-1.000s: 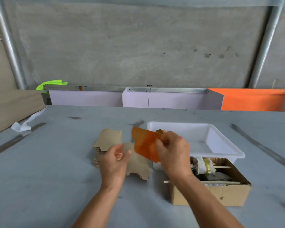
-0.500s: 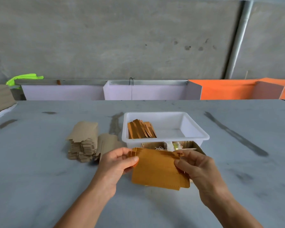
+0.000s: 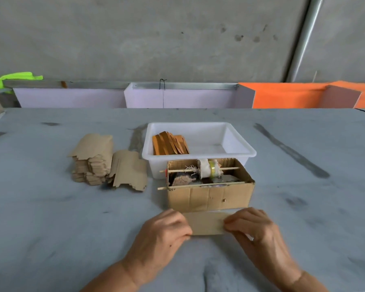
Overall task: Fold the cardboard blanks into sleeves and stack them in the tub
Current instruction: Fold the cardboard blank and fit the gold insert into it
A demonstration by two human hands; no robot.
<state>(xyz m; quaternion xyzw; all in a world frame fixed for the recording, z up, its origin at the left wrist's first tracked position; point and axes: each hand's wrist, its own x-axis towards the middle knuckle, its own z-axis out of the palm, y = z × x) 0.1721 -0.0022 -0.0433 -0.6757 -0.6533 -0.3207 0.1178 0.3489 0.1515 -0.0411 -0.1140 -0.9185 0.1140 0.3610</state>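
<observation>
No readable text, label, brand or number anywhere in my view; cardboard box [image 3: 209, 197] face blank

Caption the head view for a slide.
Both hands, left and right, hold a cardboard blank on the table before a white tub of orange sleeves.
</observation>
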